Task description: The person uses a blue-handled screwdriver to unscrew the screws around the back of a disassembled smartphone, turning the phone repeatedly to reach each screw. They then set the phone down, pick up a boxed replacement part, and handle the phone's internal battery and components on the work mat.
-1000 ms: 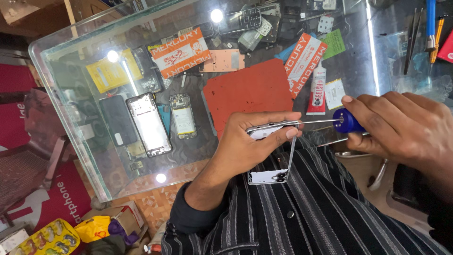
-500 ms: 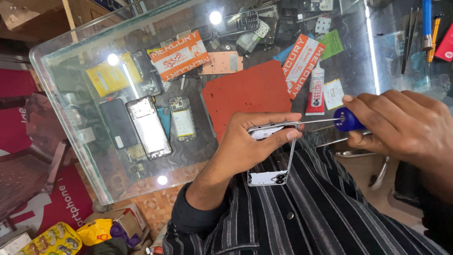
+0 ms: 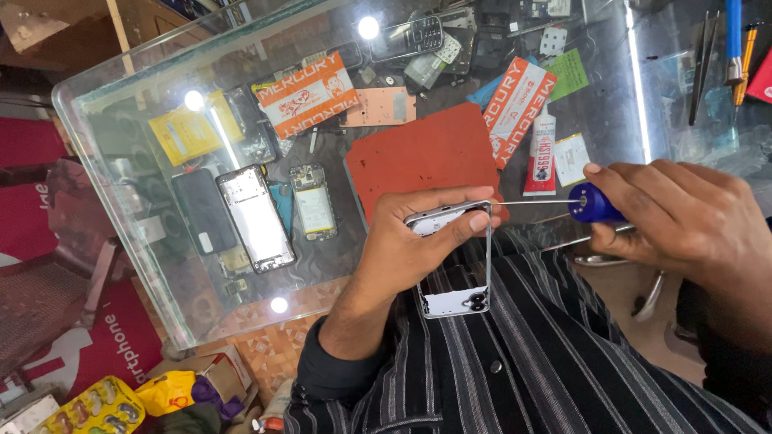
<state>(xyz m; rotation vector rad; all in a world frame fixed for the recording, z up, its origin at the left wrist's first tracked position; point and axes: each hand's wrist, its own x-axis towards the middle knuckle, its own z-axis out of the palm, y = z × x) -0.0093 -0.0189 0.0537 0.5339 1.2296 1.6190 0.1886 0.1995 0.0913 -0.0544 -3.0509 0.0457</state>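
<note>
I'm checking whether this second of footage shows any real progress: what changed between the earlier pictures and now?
Almost nothing. The left hand keeps gripping the phone frame at its top edge, and the right hand keeps the blue screwdriver with its tip at the frame's top corner. Nothing was picked up or released. The red mat and phone parts on the glass counter lie as before.

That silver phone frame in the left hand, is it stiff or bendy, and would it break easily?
The phone frame is an open rectangle with thin side rails, so it probably flexes under twisting. It looks light: the left hand holds it by one end alone. The screwdriver pressing there could bend it.
</note>
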